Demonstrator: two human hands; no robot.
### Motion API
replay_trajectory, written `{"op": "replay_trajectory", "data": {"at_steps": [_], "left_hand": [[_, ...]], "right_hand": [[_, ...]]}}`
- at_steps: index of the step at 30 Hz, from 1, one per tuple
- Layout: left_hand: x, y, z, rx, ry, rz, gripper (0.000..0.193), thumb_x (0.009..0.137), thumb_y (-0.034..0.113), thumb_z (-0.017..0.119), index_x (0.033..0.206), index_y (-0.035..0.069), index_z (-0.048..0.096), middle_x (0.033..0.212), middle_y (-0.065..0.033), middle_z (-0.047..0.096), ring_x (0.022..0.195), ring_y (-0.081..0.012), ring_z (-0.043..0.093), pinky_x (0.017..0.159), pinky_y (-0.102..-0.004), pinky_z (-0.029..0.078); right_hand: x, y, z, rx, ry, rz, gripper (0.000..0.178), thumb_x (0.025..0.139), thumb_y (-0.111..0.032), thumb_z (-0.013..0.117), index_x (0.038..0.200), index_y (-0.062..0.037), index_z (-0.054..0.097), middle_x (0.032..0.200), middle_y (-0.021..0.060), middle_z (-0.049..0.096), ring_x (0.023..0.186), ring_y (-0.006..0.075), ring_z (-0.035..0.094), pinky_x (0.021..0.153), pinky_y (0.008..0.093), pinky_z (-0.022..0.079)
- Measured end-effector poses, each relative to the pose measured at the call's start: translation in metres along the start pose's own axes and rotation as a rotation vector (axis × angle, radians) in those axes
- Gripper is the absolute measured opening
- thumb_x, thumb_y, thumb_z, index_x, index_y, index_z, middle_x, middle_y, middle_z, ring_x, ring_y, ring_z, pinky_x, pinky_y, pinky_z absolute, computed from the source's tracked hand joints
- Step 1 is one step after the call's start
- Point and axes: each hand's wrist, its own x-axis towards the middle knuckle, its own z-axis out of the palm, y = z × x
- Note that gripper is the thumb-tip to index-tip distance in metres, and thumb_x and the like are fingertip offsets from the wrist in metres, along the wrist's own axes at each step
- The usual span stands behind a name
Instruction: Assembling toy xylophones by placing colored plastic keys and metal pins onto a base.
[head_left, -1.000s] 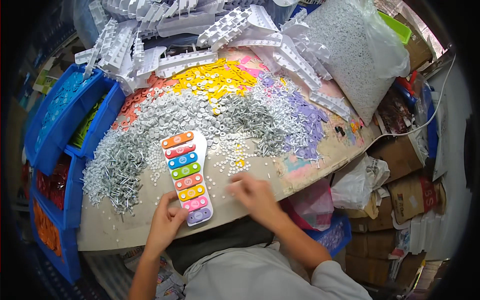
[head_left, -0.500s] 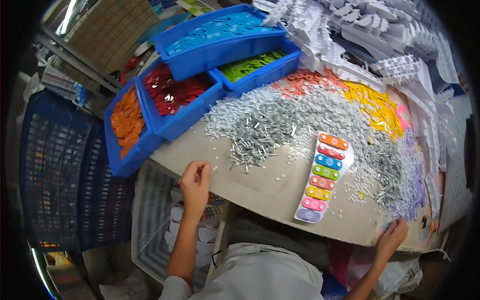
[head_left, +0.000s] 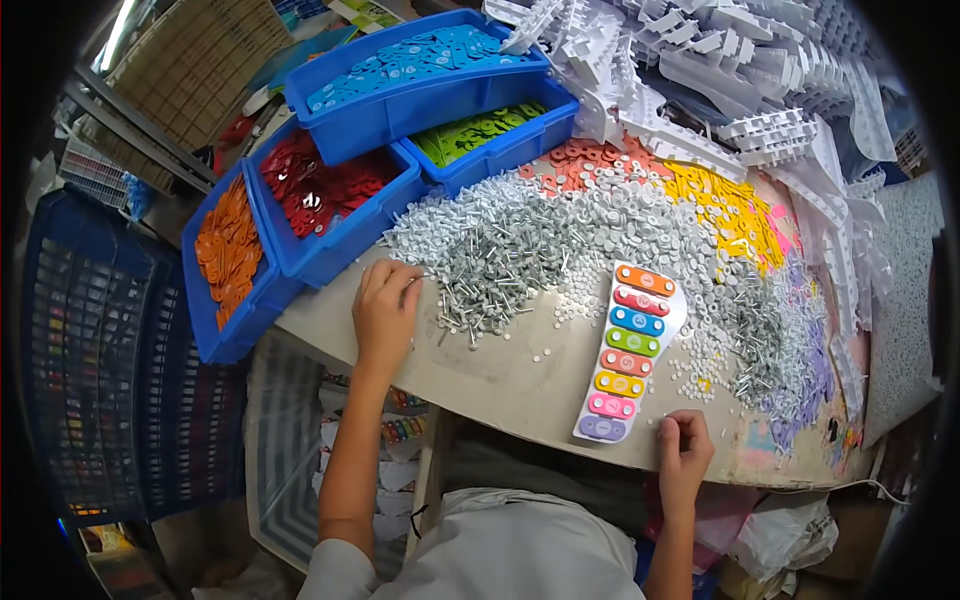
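Note:
A white toy xylophone (head_left: 628, 352) with a column of coloured bars lies on the tabletop in front of me. My left hand (head_left: 386, 305) is at the left edge of a heap of small white pins (head_left: 432, 215), fingers curled and fingertips pressed together; whatever they pinch is too small to make out. Close to the xylophone's lower right side, my right hand (head_left: 686, 450) has thumb and forefinger pinched, and what is between them is hidden. Silvery metal pins (head_left: 485, 270) and white washers (head_left: 640, 215) are heaped beyond the xylophone.
Blue bins hold orange bars (head_left: 230, 245), red bars (head_left: 325, 185), light blue bars (head_left: 410, 65) and green bars (head_left: 480, 135). Yellow bars (head_left: 720, 205) and purple bars (head_left: 800, 400) lie loose. White plastic frames (head_left: 730, 70) pile up at the back right. A dark blue crate (head_left: 100, 350) stands left.
My left hand has moved forward to the edge of the white pins. My right hand has come left from the table's right side to near the xylophone. The view has shifted slightly.

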Motion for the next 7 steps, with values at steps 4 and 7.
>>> {"op": "replay_trajectory", "data": {"at_steps": [4,7], "left_hand": [[0.008,-0.002,0.018,0.18,-0.112,0.054,0.019,0.089,0.008,0.074,0.108,0.007,0.073,0.106,-0.0094,0.064,0.104,-0.0307,0.062,0.091,-0.0453,0.048],[0.011,-0.005,0.023,0.172,-0.119,0.033,0.018,0.089,0.007,0.074,0.107,0.006,0.074,0.107,-0.0136,0.064,0.11,-0.0327,0.061,0.097,-0.0444,0.046]], "right_hand": [[-0.003,0.003,0.004,-0.056,0.05,-0.032,0.011,0.101,-0.007,0.066,0.095,0.0012,0.064,0.081,0.0009,0.064,0.075,0.0071,0.057,0.068,0.0244,0.046],[-0.003,0.014,0.003,-0.069,0.051,-0.083,0.01,0.101,-0.009,0.067,0.098,0.0007,0.065,0.084,0.0007,0.065,0.078,0.0067,0.058,0.071,0.0239,0.048]]}}
